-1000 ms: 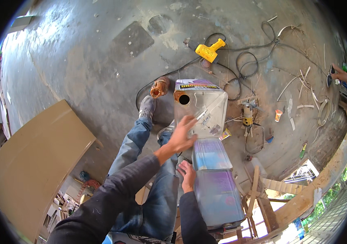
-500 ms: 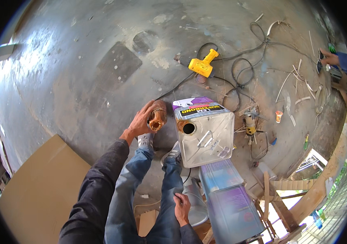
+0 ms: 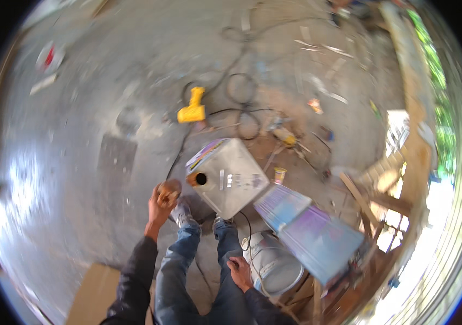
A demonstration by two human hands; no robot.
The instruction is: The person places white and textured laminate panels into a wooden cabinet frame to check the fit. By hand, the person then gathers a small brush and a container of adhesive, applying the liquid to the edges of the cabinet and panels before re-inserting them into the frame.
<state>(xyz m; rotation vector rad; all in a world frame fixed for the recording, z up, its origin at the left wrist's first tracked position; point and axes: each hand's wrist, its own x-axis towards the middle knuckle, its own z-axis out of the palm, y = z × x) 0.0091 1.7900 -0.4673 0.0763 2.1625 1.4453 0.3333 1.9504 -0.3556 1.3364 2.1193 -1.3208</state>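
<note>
My left hand [image 3: 160, 203] is closed around a brown, amber-crusted container [image 3: 172, 188] with a rough open top, held low in front of my left shoe. To its right stands a large square metal tin [image 3: 233, 176], its bare top facing up with a round dark opening near the left corner. The container is apart from the tin. My right hand [image 3: 240, 273] rests by my right knee with its fingers curled in; whatever lies in them, if anything, is too small to make out. Motion blurs the view.
A yellow heat gun [image 3: 192, 111] and its looping black cord lie on the floor ahead. Beyond the tin is a yellow power tool [image 3: 284, 135]. More tins [image 3: 320, 238], a grey bucket [image 3: 274, 262] and wooden pieces [image 3: 360, 199] stand right. A tan board [image 3: 92, 292] lies lower left.
The view has swung to the right, so the floor things appear shifted left and turned. My left hand still grips the container, and my right hand stays by the knee.
</note>
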